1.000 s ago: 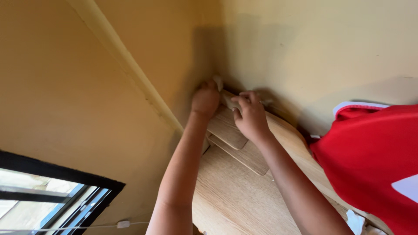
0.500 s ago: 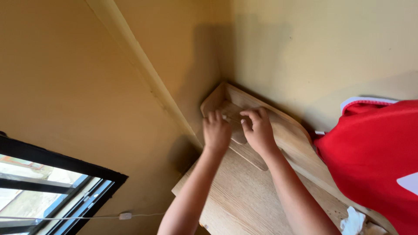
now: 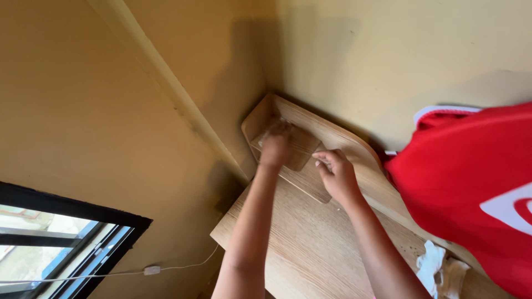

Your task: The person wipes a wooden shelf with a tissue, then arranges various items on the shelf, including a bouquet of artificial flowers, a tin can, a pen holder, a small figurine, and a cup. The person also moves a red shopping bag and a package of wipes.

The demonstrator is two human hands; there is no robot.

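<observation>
at the far left a black-framed window (image 3: pixel 66 232) sits low in the ochre painted wall (image 3: pixel 83 99), with a thin white cable (image 3: pixel 149 270) running under it. next comes the pale oak-grain wooden desk top (image 3: pixel 299 243), pushed into the corner of the room. the left hand (image 3: pixel 275 147) is blurred; it rests closed on a small rounded rectangular wooden panel (image 3: pixel 302 148) near the corner, and a scrap of something pale shows at its fingers, though i cannot tell what it is. a second, larger wooden panel (image 3: pixel 313 185) of the same shape lies under the first. the right hand (image 3: pixel 338 174) lies on that lower panel's edge with fingers bent and slightly parted, clamped on nothing. further right, the curved raised wooden back rail (image 3: pixel 354 147) runs along the wall, then a red garment with white trim (image 3: pixel 471 182), and a crumpled white cloth (image 3: pixel 435 266) at the bottom.

the panels look stiff, light and smooth, likely a little slippery; the rounded edges seem the best place to take hold.
</observation>
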